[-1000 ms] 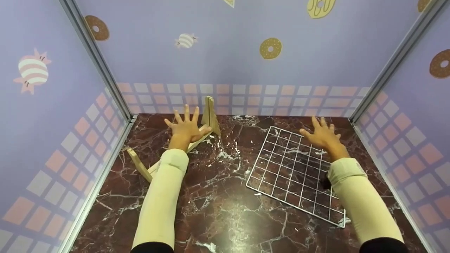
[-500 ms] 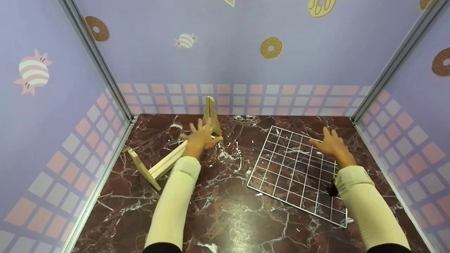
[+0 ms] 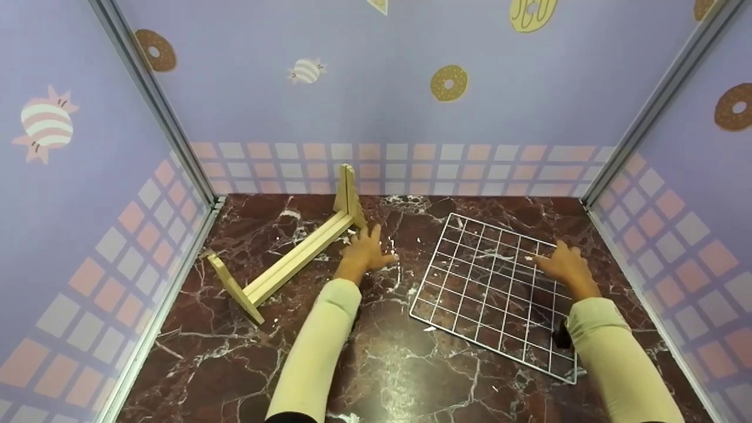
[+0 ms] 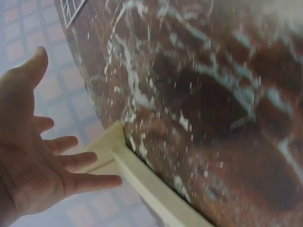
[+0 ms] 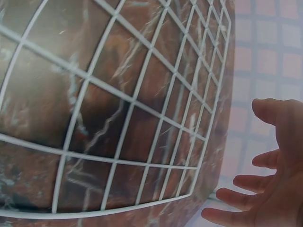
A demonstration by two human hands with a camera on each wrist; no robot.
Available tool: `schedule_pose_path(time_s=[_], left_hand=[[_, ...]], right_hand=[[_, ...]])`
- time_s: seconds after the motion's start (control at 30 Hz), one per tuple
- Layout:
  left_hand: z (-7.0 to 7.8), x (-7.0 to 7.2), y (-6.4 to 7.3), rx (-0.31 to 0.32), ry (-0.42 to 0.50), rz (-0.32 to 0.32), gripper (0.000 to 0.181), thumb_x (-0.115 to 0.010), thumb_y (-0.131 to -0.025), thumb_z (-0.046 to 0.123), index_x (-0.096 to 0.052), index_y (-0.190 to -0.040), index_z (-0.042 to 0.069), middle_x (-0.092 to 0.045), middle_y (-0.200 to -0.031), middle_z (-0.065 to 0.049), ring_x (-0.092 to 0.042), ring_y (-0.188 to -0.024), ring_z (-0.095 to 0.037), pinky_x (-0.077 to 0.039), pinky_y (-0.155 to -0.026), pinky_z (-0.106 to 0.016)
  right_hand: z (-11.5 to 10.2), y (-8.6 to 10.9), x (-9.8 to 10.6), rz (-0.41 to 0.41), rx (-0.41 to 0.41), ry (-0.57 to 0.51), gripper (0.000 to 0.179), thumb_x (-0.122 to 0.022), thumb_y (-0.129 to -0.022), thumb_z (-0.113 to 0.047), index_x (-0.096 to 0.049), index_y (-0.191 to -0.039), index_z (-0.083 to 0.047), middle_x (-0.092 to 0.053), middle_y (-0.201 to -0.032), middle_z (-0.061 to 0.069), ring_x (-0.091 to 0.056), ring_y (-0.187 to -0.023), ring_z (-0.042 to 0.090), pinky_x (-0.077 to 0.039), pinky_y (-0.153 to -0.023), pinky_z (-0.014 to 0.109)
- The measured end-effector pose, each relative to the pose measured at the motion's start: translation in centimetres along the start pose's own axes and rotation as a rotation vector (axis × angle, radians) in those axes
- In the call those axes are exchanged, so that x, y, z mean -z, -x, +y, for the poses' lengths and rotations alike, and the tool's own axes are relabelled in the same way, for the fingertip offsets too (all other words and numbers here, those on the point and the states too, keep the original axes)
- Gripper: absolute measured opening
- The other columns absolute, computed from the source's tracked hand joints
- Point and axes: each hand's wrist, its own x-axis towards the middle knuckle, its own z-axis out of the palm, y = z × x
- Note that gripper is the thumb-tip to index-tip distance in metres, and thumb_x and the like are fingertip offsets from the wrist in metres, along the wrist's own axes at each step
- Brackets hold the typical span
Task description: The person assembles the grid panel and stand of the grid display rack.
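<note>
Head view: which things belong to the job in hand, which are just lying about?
Probably the job:
wooden stand, near the left grip
wire grid, near the right grip

Just lying about, or background:
white flecks, loose scraps or stone pattern, can't tell
marble surface
patterned wall

To my left I see a pale wooden frame (image 3: 298,257), two end pieces joined by a long rail, set diagonally; to my right a white wire grid (image 3: 491,272) lies flat, askew.
</note>
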Motion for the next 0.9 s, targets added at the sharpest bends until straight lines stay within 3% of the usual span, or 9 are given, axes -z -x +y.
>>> schedule_pose_path(time_s=[0.23, 0.5, 0.67, 0.9], left_hand=[[1.3, -1.9, 0.0, -0.021, 0.061, -0.002, 0.104, -0.071, -0.088, 0.059, -0.022, -0.161, 0.002, -0.033, -0.160, -0.029, -0.040, -0.144, -0.049, -0.037, -0.119, -0.056], [3.1, -3.3, 0.5, -0.018, 0.070, -0.044, 0.102, -0.068, -0.090, 0.059, -0.023, -0.160, 0.000, -0.034, -0.160, -0.028, -0.041, -0.143, -0.048, -0.040, -0.118, -0.055], [4.3, -4.8, 0.9, -0.002, 0.123, -0.075, 0.101, -0.068, -0.090, 0.058, -0.024, -0.160, 0.000, -0.031, -0.161, -0.027, -0.040, -0.145, -0.047, -0.040, -0.117, -0.056], [5.4, -6.3, 1.1, 0.017, 0.066, -0.092, 0.101, -0.068, -0.089, 0.060, -0.026, -0.159, 0.000, -0.034, -0.160, -0.027, -0.037, -0.148, -0.043, -0.034, -0.120, -0.058]], right_hand=[[1.8, 0.5, -0.7, -0.032, -0.074, -0.019, 0.092, -0.053, -0.097, -0.051, -0.021, -0.148, 0.019, -0.024, -0.143, 0.055, -0.031, -0.128, 0.074, -0.033, -0.107, 0.076], [2.3, 0.5, -1.7, -0.087, -0.162, -0.018, 0.094, -0.052, -0.097, -0.050, -0.016, -0.147, 0.022, -0.021, -0.140, 0.057, -0.030, -0.129, 0.074, -0.035, -0.107, 0.075], [2.8, 0.7, -2.3, -0.098, -0.220, -0.047, 0.094, -0.052, -0.096, -0.049, -0.016, -0.148, 0.022, -0.018, -0.141, 0.057, -0.025, -0.131, 0.076, -0.032, -0.108, 0.077], [3.3, 1.0, -3.1, -0.108, -0.208, -0.029, 0.095, -0.054, -0.094, -0.051, -0.026, -0.144, 0.024, -0.027, -0.139, 0.057, -0.031, -0.133, 0.070, -0.036, -0.110, 0.071]])
